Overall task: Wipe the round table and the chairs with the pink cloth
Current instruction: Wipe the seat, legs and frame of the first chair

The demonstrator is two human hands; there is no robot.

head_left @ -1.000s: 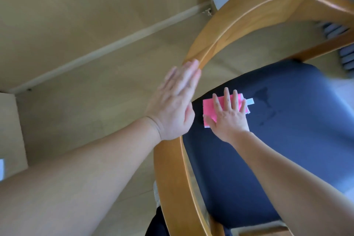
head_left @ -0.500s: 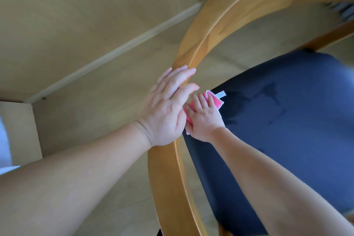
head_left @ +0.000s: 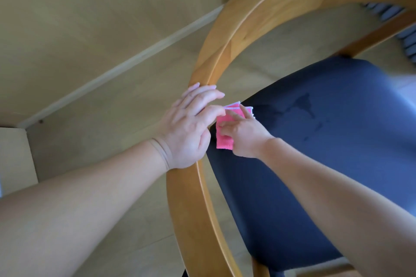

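From the head view we see the pink cloth (head_left: 225, 136) lying folded on the dark blue seat (head_left: 315, 141) of the chair, at the seat's edge just inside the curved wooden armrest (head_left: 186, 198). Our right hand (head_left: 244, 136) presses it down, fingers (head_left: 244, 111) straight and a little spread over the cloth. Our left hand (head_left: 189, 128) rests on the armrest, fingers straight and close together, not curled round the wood.

We judge the cloth light, soft and limp; it should bunch if pushed from one edge, so a flat palm over its middle holds it best. Darker patches (head_left: 304, 105) on the seat look damp. We see no containers here, and the round table is out of view.
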